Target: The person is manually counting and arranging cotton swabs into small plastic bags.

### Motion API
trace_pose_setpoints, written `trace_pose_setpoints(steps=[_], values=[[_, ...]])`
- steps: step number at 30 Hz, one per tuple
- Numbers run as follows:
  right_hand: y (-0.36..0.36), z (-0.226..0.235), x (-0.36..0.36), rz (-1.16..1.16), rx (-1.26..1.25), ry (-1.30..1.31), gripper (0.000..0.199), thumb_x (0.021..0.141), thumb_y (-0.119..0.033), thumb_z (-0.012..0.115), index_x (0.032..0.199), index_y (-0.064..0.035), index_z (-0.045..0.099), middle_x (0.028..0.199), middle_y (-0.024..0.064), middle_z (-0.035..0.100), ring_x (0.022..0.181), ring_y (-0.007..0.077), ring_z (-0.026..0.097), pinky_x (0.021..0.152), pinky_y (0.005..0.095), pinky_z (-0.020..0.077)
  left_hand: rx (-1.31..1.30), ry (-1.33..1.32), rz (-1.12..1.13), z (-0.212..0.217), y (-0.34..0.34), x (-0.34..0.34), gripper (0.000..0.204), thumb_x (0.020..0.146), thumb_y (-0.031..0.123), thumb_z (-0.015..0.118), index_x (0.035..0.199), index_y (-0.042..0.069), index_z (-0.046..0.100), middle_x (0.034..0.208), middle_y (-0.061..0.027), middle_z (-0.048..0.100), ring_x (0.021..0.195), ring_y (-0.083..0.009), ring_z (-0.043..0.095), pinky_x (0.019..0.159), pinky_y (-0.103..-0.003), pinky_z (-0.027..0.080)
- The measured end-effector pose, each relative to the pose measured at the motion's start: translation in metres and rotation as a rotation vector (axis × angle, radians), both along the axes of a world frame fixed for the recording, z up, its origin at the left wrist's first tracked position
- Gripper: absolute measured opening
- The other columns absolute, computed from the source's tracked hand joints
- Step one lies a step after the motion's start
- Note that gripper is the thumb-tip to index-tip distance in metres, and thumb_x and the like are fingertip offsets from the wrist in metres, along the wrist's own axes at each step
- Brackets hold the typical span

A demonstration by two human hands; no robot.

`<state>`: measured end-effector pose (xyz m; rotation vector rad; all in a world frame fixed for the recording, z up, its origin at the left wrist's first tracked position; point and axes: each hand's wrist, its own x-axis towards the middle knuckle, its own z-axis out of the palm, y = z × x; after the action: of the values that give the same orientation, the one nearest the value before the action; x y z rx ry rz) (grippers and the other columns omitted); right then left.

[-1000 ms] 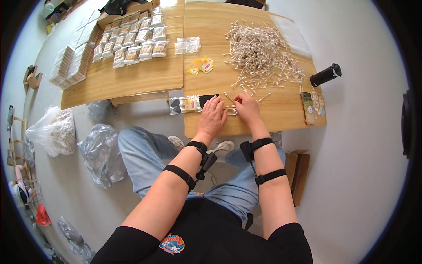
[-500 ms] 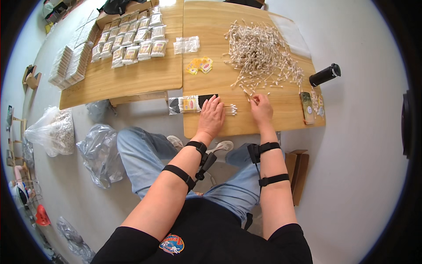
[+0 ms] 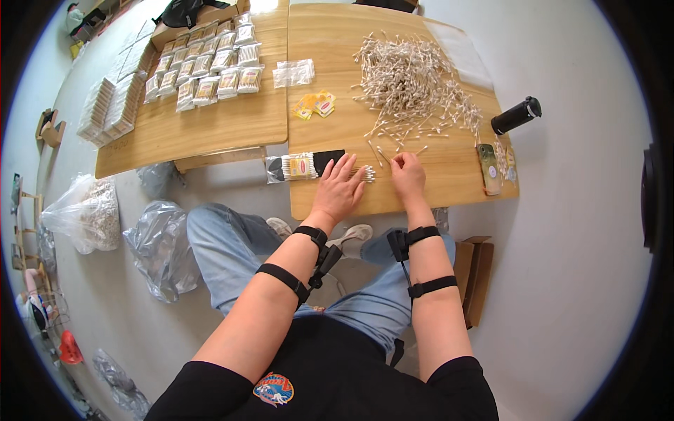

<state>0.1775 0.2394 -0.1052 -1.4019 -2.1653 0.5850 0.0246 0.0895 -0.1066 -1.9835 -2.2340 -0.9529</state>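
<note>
Several cotton swabs (image 3: 369, 173) lie under the left hand (image 3: 338, 188), fingers loosely spread, white tips showing at its two o'clock; the right hand (image 3: 409, 177), fingers pinched narrow (contents impossible to tell), has edged toward nine o'clock, nearer those swabs.

Downward fisheye view from head height

Your left hand (image 3: 339, 186) lies over a row of swabs (image 3: 370, 173) on the surface (image 3: 337, 133); just left of it, a swab pack (image 3: 300, 167) overhangs the edge. Your right hand (image 3: 408, 175) sits right of that row, with the swab pile (image 3: 404, 77) beyond it, the phone (image 3: 489, 170) to its right and the bottle (image 3: 517, 116) farther right. Beyond your left hand lie cards (image 3: 315, 104), then bags (image 3: 294, 73); farther left are rows of packs (image 3: 203, 67).
</note>
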Motion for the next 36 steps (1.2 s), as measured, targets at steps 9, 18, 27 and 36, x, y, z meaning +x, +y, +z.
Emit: trace_pose_setpoints(steps=[9,18,27,36], values=[[-0.004,0.002,-0.004,-0.029,0.101,0.046,0.014,0.084,-0.018,0.07,0.093,-0.0099,0.065,0.097,0.0103,0.062,0.084,0.0314,0.064,0.073,0.0437,0.0519,-0.046,0.033,0.036,0.0,0.0,0.001,0.04,0.096,0.032,0.052,0.13,0.015,0.063,0.149,-0.0133,0.046,0.142,-0.0282,0.037,0.118,-0.047,0.025],[-0.015,0.008,-0.006,0.004,0.11,-0.149,0.012,0.086,-0.021,0.068,0.088,-0.0103,0.064,0.097,0.0105,0.061,0.087,0.0336,0.064,0.073,0.0457,0.052,0.001,0.003,0.088,-0.003,0.001,0.0,0.039,0.096,0.032,0.053,0.129,0.014,0.064,0.151,-0.0135,0.043,0.143,-0.0273,0.035,0.118,-0.048,0.023],[-0.013,0.016,-0.03,-0.01,0.019,-0.184,0.015,0.084,-0.023,0.069,0.092,-0.0106,0.067,0.099,0.0111,0.065,0.089,0.0334,0.066,0.077,0.046,0.0528,-0.005,0.025,0.099,-0.003,0.004,0.001,0.039,0.095,0.031,0.054,0.127,0.012,0.064,0.149,-0.0132,0.046,0.141,-0.0276,0.038,0.117,-0.047,0.026],[-0.004,0.014,-0.048,0.204,0.065,-0.176,0.01,0.082,-0.018,0.07,0.088,-0.0101,0.068,0.095,0.01,0.066,0.088,0.032,0.066,0.075,0.0437,0.0535,-0.027,-0.013,0.081,-0.009,0.005,-0.001,0.042,0.096,0.033,0.054,0.129,0.009,0.06,0.147,-0.0147,0.047,0.14,-0.0288,0.039,0.117,-0.045,0.028]])
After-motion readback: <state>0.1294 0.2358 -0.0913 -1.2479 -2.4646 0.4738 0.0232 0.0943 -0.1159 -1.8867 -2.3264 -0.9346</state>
